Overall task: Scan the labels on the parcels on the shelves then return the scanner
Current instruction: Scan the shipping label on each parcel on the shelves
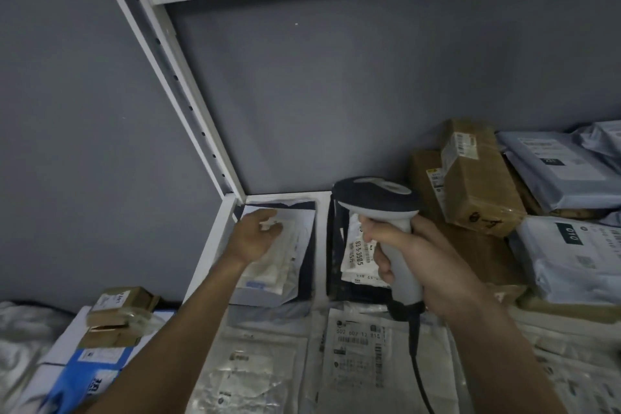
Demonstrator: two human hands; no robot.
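On shelf: right hand (400,245) grips scanner (379,208); left hand (257,235) flat on blurred parcel (268,265).

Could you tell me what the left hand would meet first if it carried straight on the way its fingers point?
The left hand already lies over a white parcel; going on, probably the grey back wall, though depth is unclear.

Flat parcel (279,255) in shelf (215,245) corner, labelled parcel (356,252) just right, boxes (470,185) farther right.
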